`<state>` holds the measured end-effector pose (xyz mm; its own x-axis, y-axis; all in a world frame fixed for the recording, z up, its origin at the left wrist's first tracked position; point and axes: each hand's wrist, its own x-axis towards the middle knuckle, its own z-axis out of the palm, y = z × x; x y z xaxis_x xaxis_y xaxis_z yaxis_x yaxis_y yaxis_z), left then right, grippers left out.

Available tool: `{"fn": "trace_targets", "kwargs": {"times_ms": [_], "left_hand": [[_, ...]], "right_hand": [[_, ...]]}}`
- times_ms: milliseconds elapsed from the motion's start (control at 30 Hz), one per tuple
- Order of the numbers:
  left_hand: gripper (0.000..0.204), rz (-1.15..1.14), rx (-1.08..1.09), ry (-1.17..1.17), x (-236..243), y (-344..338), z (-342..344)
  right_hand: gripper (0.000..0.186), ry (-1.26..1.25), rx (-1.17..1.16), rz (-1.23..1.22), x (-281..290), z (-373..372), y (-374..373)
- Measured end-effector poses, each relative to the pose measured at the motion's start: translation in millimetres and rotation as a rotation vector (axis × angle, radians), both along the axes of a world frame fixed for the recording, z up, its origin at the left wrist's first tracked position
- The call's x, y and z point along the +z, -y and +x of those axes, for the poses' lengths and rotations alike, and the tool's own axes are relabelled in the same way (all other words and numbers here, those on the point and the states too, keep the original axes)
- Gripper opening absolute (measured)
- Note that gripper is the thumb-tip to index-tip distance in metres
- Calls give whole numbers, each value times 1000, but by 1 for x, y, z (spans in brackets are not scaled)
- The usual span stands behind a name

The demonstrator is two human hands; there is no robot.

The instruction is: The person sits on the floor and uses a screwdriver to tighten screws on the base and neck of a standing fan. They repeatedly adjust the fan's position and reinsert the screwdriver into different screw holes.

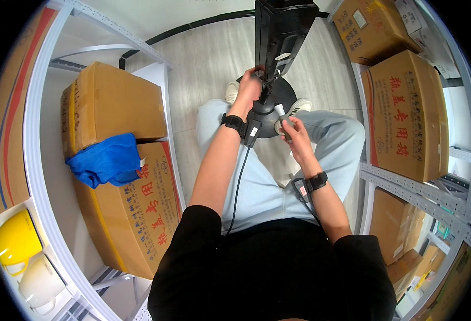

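Person seated, pale trousers, black top, looking down between two shelf racks. Black monitor [278, 37] stands upright on a round black base [270, 112] on the floor, just ahead of the knees, between the shoes.

Left hand [249, 88] up against the monitor's lower left edge, fingers curled onto the casing, gripping it. Black wrist strap with a cable running down the forearm.

Right hand [294, 131] lower, just right of the stand's neck, fingers closed round a small grey-handled tool [282, 115]; its tip points up toward the monitor's underside. Tool's working end too small to make out. A similar strap on this wrist.

Left rack: two brown cardboard boxes [112, 101] stacked, a blue cloth [107, 160] draped over the lower one's edge. Yellow mug [16, 241] and white mug [40, 283] on the near shelf. Right rack: more cardboard cartons [407, 112] with red print.
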<state>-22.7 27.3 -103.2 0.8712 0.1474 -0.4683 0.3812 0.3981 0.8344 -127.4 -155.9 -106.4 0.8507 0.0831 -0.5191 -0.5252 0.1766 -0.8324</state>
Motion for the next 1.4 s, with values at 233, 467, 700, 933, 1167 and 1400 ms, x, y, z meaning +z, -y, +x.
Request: {"fn": "trace_targets", "kwargs": {"times_ms": [233, 467, 700, 933, 1167, 1400], "left_hand": [[45, 52, -22, 26, -7, 0, 4], [51, 97, -48, 13, -19, -4, 8], [42, 219, -15, 80, -14, -5, 9], [33, 227, 34, 72, -15, -3, 18], [26, 114, 56, 20, -20, -5, 26], [23, -57, 91, -47, -18, -5, 28]], "right_hand": [[33, -190, 106, 280, 0, 7, 13], [36, -240, 152, 261, -6, 6, 18], [39, -7, -6, -15, 3, -3, 0], [39, -224, 240, 282, -3, 12, 25], [36, -8, -1, 42, -7, 1, 7], [31, -181, 117, 224, 7, 10, 16]]}}
